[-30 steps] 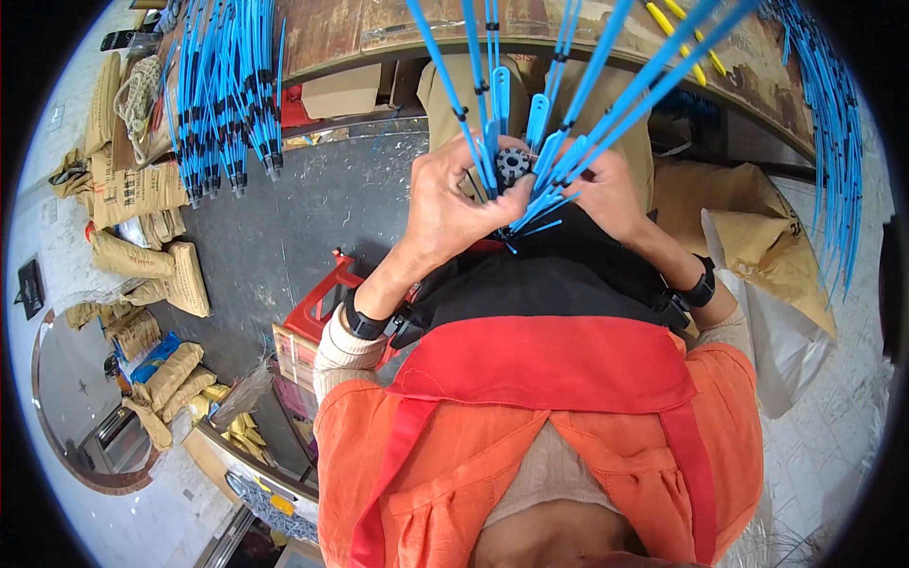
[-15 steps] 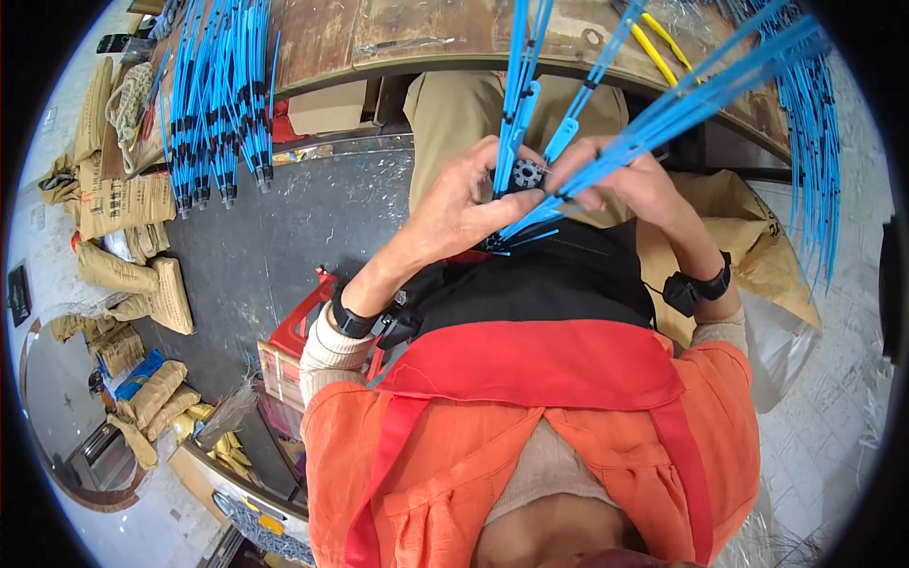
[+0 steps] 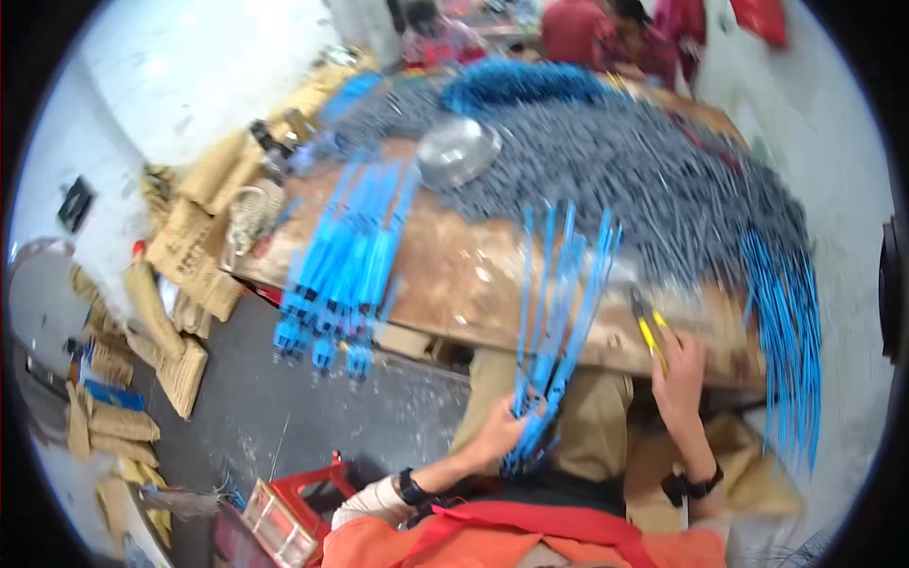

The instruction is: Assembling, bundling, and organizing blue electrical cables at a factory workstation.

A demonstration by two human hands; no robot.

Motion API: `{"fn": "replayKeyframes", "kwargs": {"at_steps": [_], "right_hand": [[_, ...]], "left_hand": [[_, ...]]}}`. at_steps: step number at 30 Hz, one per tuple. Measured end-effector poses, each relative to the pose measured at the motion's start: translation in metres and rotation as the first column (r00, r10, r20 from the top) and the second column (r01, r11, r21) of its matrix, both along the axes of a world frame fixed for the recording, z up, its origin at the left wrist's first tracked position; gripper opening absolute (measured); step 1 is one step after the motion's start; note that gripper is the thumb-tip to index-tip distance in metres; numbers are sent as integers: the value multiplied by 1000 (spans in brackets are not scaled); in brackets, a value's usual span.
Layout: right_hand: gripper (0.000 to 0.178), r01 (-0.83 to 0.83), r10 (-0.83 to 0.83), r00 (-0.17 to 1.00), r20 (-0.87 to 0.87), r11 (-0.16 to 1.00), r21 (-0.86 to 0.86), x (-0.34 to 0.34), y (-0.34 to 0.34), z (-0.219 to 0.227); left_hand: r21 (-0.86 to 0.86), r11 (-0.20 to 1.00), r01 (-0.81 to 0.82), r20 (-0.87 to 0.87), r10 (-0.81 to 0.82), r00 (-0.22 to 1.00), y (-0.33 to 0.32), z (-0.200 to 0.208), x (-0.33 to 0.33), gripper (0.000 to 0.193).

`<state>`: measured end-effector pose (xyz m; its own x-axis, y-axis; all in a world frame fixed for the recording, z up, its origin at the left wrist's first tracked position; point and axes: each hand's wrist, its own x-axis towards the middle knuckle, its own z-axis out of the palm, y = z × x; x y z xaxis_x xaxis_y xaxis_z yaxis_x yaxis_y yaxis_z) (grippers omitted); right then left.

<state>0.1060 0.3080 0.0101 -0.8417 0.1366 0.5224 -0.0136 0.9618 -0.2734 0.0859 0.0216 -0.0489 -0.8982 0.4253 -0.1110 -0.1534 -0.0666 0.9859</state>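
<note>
My left hand (image 3: pixel 504 429) is closed around the lower part of an umbrella frame (image 3: pixel 566 312), a bunch of thin blue ribs with black joints. The ribs fan upward over the table's near edge, above my lap. The hub end is blurred and partly covered by my fingers. Farther right, my right hand (image 3: pixel 680 371) has its fingers closed on the yellow handles of a pair of pliers (image 3: pixel 647 328). The dark jaws of the pliers point away from me over the tabletop.
On the wooden table (image 3: pixel 445 284) lie finished-looking blue rib bundles (image 3: pixel 346 256), a metal bowl (image 3: pixel 459 151) and a large heap of grey pieces (image 3: pixel 606 170). More blue ribs (image 3: pixel 791 350) overhang the right edge. A red stool (image 3: pixel 317 488) stands left; people (image 3: pixel 606 38) sit beyond.
The view has lifted to show the whole table. My right hand has left the umbrella frame and moved right to the pliers, which lay on the table. My left hand still holds the frame.
</note>
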Motion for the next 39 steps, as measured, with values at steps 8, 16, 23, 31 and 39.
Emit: {"fn": "replayKeyframes", "kwargs": {"at_steps": [8,16,23,31,39], "right_hand": [[40,153,-154,986,66,988,31,-42,15,-37],[27,-112,369,925,86,482,-869,4,9,-8],[29,-214,652,564,507,708,-673,73,-83,30],[34,-452,637,668,385,758,-470,102,-101,23],[52,-494,510,799,319,859,-137,83,-107,27]], "left_hand": [[74,997,-26,117,17,993,-1,9,-10,11],[51,997,59,54,-62,997,-30,10,-4,11],[86,996,-40,-46,44,998,-36,32,30,16],[8,1000,-18,-67,19,998,-58,45,54,22],[-137,991,4,-242,-37,970,-65,55,43,28]]}}
